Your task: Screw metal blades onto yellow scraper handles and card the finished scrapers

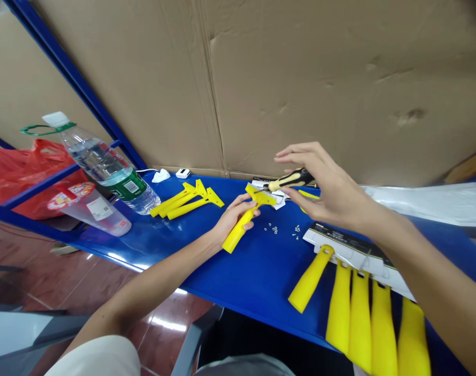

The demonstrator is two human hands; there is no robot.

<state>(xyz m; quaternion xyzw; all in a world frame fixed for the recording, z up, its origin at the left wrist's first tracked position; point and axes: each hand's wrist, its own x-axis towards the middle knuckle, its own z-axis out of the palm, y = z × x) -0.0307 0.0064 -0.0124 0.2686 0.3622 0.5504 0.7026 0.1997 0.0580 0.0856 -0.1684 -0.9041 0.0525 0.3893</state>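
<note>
While five yellow handles (359,324) lie lower right by a printed card (347,240), text unreadable, the left hand (233,214) wraps its fingers around a yellow T-shaped piece (238,232), frame center. Right hand (324,183), right of center: fingers spread about screwdriver (285,179), can't tell if gripped. Left: cup (112,216), white label (99,207); bottle (93,156), green barcoded label (128,185), illegible.

Nearer the body from the left hand (241,215), bare table (241,277) gives passage. Leftward, scrapers (189,208) obstruct, then the bottle (110,162). Just right of it lie nuts (274,229) and screws (297,229) — low clutter. Cardboard (281,104) bars the far side; handles (359,313) crowd the right hand's (318,180) near side.
</note>
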